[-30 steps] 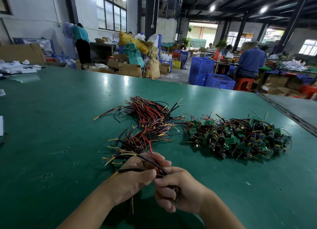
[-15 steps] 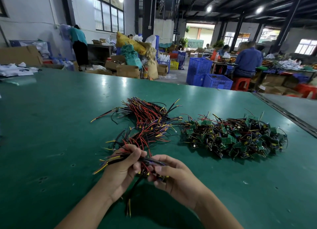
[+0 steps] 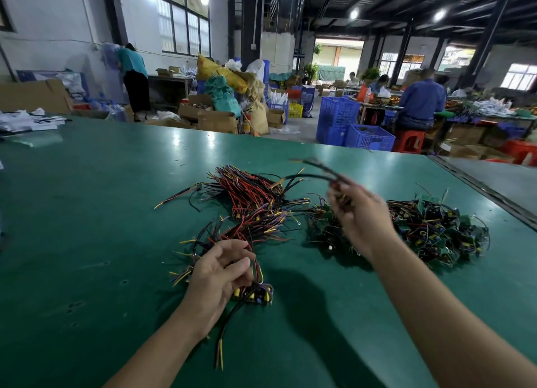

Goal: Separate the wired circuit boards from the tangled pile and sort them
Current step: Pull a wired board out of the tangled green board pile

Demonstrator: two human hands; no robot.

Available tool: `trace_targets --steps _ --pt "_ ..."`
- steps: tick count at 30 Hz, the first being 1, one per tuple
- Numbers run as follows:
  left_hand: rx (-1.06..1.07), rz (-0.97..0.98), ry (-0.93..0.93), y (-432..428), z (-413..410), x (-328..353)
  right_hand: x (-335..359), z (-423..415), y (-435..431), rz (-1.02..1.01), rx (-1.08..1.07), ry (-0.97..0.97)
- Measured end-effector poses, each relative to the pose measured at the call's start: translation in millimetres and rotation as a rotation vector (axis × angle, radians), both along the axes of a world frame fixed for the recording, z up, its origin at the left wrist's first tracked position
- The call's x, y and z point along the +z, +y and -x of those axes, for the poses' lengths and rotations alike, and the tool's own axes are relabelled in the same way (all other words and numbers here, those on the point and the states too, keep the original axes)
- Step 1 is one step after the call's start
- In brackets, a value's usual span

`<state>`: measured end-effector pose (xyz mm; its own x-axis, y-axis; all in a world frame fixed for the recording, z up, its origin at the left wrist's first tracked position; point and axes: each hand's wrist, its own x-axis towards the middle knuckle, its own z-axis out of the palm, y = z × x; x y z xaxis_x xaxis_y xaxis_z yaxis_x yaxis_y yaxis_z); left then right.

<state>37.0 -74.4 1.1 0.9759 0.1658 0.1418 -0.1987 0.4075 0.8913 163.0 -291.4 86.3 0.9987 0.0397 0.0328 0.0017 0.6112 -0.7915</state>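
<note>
the left hand (image 3: pixel 216 274) is staying low at the lower centre of the frame, its fingers curling round a wire bundle (image 3: pixel 255 293) and pressing it to the green table (image 3: pixel 87 213), probably so the rest is not dragging along while one strand is coming free. the right hand (image 3: pixel 361 216) is rising in the centre right, fingers closing on a wired piece (image 3: pixel 334 178) whose black leads are arcing up and to the left; the motion blur is hiding whether a board is hanging from it. the hand is hovering over the left edge of the board pile (image 3: pixel 436 230), the dark heap of green boards at the right, so it is most likely carrying the piece to its sorted place. the loose wire pile (image 3: pixel 250 195) is lying in the middle of the frame, touching the board pile's left fringe.

half a second earlier both hands were working together at the lower centre, teasing the same bundle; now they are standing well apart, the right one having pulled its piece out and swung up and right, while the left is keeping the remainder down.
</note>
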Motion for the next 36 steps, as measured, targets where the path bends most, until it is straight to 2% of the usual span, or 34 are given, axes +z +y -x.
trace_targets --steps 2,4,6,7,9,13,19,24,26,28,30,32,34,36 --pt "0.017 -0.061 -0.009 -1 -1 -2 12 -21 -16 0.294 -0.254 -0.111" --pt "0.028 -0.109 -0.016 0 -2 -3 12 -39 -33 0.721 -0.464 -0.194" --pt "0.047 -0.149 -0.029 1 -2 -5 2 -53 -49 1.105 -0.587 -0.262" --pt "0.054 -0.152 -0.035 1 -1 -5 -4 -58 -57 1.234 -0.622 -0.285" --pt "0.055 -0.146 -0.037 2 0 -4 -18 -63 -66 1.397 -0.618 -0.290" --pt "0.052 -0.142 -0.034 3 -1 -4 -43 -56 -69 1.760 -0.440 -0.302" --pt "0.071 -0.203 -0.027 2 0 -4 -41 -42 -55 2.078 -0.380 -0.278" --pt "0.179 -0.438 -0.001 6 -3 -12 -43 -35 -48 2.318 -0.205 -0.267" --pt "0.220 -0.486 0.004 6 -3 -13 -38 -37 -47 2.286 -0.158 -0.256" --pt "0.262 -0.499 -0.003 8 -2 -14 -32 -39 -45 2.108 -0.164 -0.272" --pt "0.304 -0.510 0.002 10 -1 -15 -32 -38 -44 1.965 -0.276 -0.333" --pt "0.367 -0.513 0.020 11 -1 -15 -37 -35 -44 1.993 -0.424 -0.417" --pt "0.441 -0.547 0.040 12 -2 -14 -42 -30 -41 2.044 -0.466 -0.452" --pt "0.504 -0.668 0.054 14 -2 -14 -48 -19 -32 2.029 -0.483 -0.533"
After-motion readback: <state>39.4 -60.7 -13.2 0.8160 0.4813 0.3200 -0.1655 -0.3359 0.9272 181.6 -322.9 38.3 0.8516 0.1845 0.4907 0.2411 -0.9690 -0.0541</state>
